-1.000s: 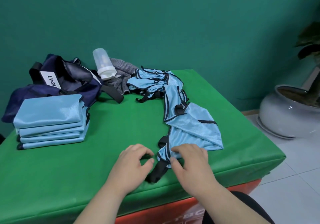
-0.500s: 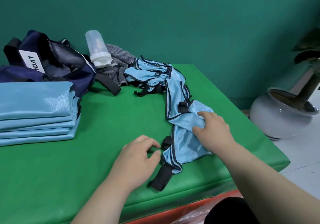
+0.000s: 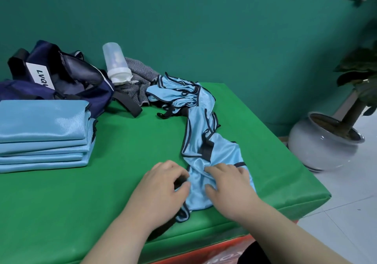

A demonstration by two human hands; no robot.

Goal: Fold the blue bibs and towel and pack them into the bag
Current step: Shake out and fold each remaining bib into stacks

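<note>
Head: hands together again on bib

Bright green table cover. On it, glossy light blue loose bibs piped navy, straps black; at its left, plain light blue folded stack; at its back, navy bag, white label, grey-striped towel.
</note>
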